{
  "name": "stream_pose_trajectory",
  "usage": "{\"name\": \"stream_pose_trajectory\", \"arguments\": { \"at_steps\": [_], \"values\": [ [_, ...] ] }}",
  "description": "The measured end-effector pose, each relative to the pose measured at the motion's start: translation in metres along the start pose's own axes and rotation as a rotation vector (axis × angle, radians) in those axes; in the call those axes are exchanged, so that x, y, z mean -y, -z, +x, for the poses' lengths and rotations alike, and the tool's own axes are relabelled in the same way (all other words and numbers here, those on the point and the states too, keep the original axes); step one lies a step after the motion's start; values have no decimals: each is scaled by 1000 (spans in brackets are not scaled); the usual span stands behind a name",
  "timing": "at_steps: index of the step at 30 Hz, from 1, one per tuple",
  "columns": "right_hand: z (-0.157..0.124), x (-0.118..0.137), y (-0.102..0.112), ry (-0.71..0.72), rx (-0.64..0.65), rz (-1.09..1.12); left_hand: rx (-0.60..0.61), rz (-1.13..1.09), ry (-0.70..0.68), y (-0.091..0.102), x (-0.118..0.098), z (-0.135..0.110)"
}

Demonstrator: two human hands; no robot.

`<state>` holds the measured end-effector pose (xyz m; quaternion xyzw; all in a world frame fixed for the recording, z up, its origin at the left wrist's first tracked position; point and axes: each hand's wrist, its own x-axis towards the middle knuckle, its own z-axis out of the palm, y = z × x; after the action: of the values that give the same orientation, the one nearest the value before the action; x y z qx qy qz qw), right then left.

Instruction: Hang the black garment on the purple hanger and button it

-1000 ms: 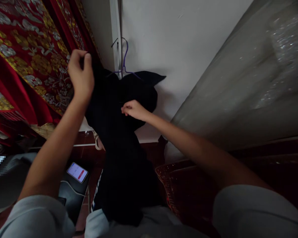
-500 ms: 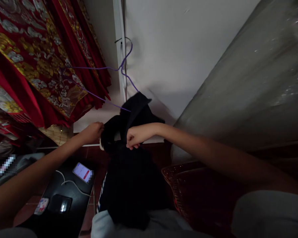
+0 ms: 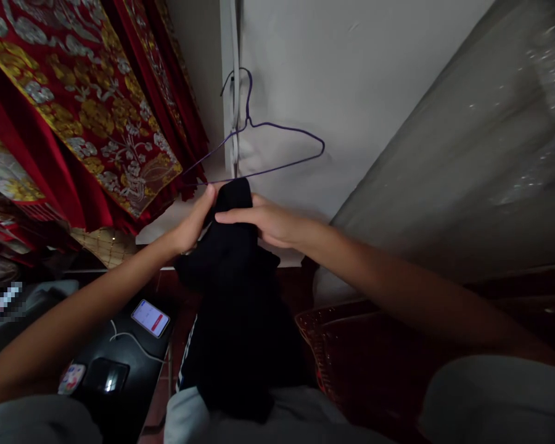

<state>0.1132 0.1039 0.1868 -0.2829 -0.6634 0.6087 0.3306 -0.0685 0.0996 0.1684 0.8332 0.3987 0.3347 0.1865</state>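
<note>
A black garment (image 3: pixel 238 308) hangs down from my two hands to my lap. My left hand (image 3: pixel 195 221) pinches its top edge from the left. On the right side, my right hand (image 3: pixel 264 220) grips the same top edge, thumb over the cloth. Just above them a purple wire hanger (image 3: pixel 277 148) hangs bare from a hook on the white wall, its lower bar close over the garment's top.
Red and gold embroidered cloth (image 3: pixel 74 105) hangs at the left. Below it a dark surface holds a lit phone (image 3: pixel 150 318), a white cable and a mouse (image 3: pixel 106 376). A grey plastic-wrapped slab (image 3: pixel 467 154) leans at the right above a red patterned cushion (image 3: pixel 351 351).
The garment has come off the hanger, which has swung back bare against the wall. Both hands dropped with the cloth, then rose and met at its top edge under the hanger.
</note>
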Motion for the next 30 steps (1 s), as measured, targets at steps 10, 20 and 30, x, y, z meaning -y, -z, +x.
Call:
{"name": "stream_pose_trajectory", "arguments": {
  "at_steps": [10, 20, 30],
  "values": [
    [56, -36, 81, 232, -444, -534, 576, 669, -118, 44, 47, -33],
    [98, -81, 100, -75, -603, -423, 594, 797, 161, 58, 61, -38],
    [27, -52, 134, 83, -646, -788, -71, 451, 207, 51, 51, -2]
  ]
}}
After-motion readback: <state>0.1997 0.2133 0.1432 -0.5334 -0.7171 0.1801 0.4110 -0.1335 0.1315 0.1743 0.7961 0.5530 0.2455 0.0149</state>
